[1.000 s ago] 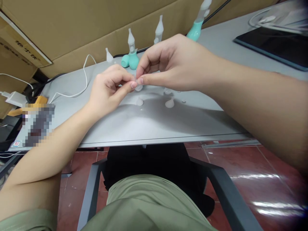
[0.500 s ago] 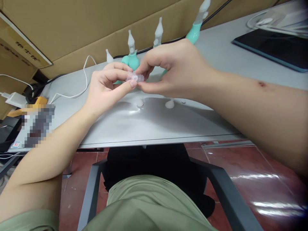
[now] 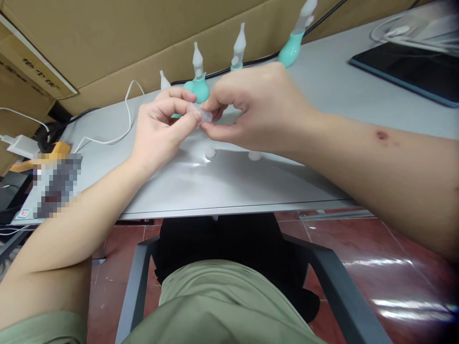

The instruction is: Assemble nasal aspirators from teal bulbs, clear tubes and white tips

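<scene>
Between my two hands, above the table, is a small clear plastic tube (image 3: 205, 115). The thumb and index finger of my left hand (image 3: 161, 122) pinch its left part. My right hand (image 3: 256, 107) grips its right end, its fingers hiding part of it. Just behind my hands stand teal bulb nasal aspirators with pale tips: one aspirator (image 3: 201, 88), another aspirator (image 3: 237, 52) partly covered by my right hand, and a third aspirator (image 3: 293, 45) farther right. A white tip (image 3: 164, 81) shows behind my left fingers. Two small white pieces, a left piece (image 3: 210, 152) and a right piece (image 3: 255, 155), lie below my hands.
A dark tablet-like slab (image 3: 405, 71) lies on the grey table (image 3: 215, 191) at right. A white cable (image 3: 129, 112) curves at left, near a white charger (image 3: 23, 148) and an orange block (image 3: 60, 150). Cardboard (image 3: 143, 43) stands along the back.
My right fingers have closed farther over the clear tube, and less of it shows. My right hand has shifted slightly, and the view has moved a little.
</scene>
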Demonstrator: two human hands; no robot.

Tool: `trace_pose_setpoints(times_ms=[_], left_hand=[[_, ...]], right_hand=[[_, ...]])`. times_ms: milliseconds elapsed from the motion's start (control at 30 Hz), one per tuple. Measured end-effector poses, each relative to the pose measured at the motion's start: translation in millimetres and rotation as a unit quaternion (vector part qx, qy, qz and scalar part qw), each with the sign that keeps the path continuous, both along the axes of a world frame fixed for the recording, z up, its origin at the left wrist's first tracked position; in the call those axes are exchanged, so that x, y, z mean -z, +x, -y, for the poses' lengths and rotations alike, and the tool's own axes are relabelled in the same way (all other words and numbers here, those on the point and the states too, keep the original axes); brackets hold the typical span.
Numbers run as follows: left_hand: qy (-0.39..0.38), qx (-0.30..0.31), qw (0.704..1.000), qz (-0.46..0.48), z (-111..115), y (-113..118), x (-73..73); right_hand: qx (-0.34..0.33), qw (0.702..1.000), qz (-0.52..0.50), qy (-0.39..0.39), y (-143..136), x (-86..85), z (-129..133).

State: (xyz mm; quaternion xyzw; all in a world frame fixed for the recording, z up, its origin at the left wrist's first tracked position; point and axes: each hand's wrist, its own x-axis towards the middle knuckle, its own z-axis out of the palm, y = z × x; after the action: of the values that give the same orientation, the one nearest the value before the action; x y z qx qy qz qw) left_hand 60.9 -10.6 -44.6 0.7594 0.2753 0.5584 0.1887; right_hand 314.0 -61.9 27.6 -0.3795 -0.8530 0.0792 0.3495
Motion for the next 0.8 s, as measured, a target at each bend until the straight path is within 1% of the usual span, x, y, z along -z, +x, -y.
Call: trace_pose_setpoints(times_ms=[100, 200, 300, 400, 567, 700, 800], left_hand=[[0.021, 0.007, 1.0, 0.014, -6.8, 1.4, 6.2], [0.028, 0.024, 0.999, 0.039, -6.8, 2.7, 7.1], [0.01, 0.033, 0.999, 0.021, -1.7, 2.0, 2.6], [-0.003, 0.037, 0.999, -0.01, 1.8, 0.6, -2.9], [0.038, 0.005, 0.999, -0.01, 0.1, 1.5, -9.9], [0.039, -0.025, 0.998, -0.049, 1.5, 2.0, -17.7], [0.031, -0.028, 0.997, -0.069, 5.2, 1.4, -25.0]], right_hand=[[-0.004, 1.0, 0.001, -0.003, -0.7, 0.5, 0.8], [-0.005, 1.0, -0.006, -0.002, 0.2, 1.5, 1.0], [-0.006, 1.0, -0.017, -0.001, 1.8, 1.0, 0.6], [0.0, 1.0, -0.006, 0.001, 3.6, -0.1, -0.4], [-0.013, 1.0, 0.001, 0.028, 5.5, 3.8, -5.1], [-0.038, 0.998, -0.02, 0.048, 6.0, 10.1, -10.0], [-0.055, 0.996, -0.048, 0.044, 5.8, 12.0, -12.1]])
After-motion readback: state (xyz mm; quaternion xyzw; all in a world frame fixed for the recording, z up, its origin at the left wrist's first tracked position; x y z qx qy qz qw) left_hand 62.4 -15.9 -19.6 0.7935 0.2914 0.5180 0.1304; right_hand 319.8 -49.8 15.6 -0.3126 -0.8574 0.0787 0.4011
